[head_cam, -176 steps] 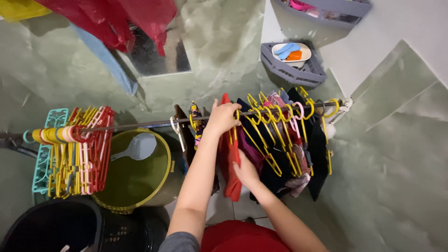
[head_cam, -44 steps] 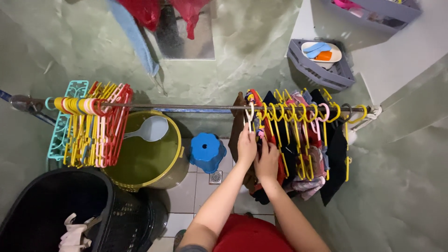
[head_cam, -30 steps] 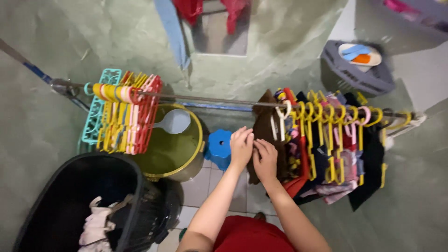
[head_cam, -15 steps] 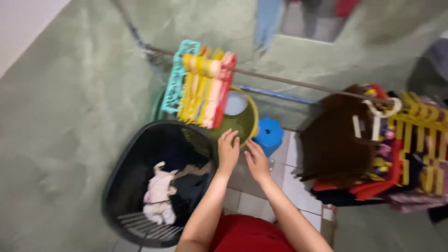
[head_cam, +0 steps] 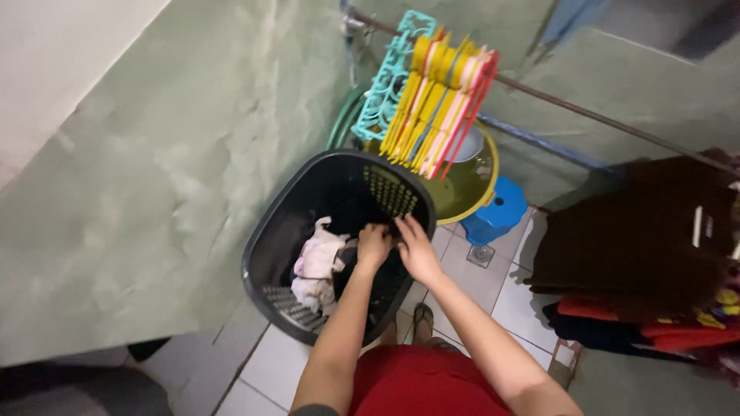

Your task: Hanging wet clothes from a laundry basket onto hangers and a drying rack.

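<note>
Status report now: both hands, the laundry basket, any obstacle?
Left hand inside black laundry basket, closed on dark cloth. Right hand open at basket rim. Pale pink garment lies beside the grip. Empty hangers overhead, not blocking.

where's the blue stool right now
In the head view, the blue stool stands on the tiled floor right of centre, beside the yellow-green bucket.

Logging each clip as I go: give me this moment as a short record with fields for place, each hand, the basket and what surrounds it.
place: tiled corner with green walls, seen from above
left hand: inside the black laundry basket, fingers curled on dark cloth; grip unclear
right hand: open, at the basket's far rim
basket contents: pale pink garment and dark cloth
rail: bunch of empty plastic hangers, brown garment hung at right
floor: yellow-rimmed bucket, blue stool
</note>
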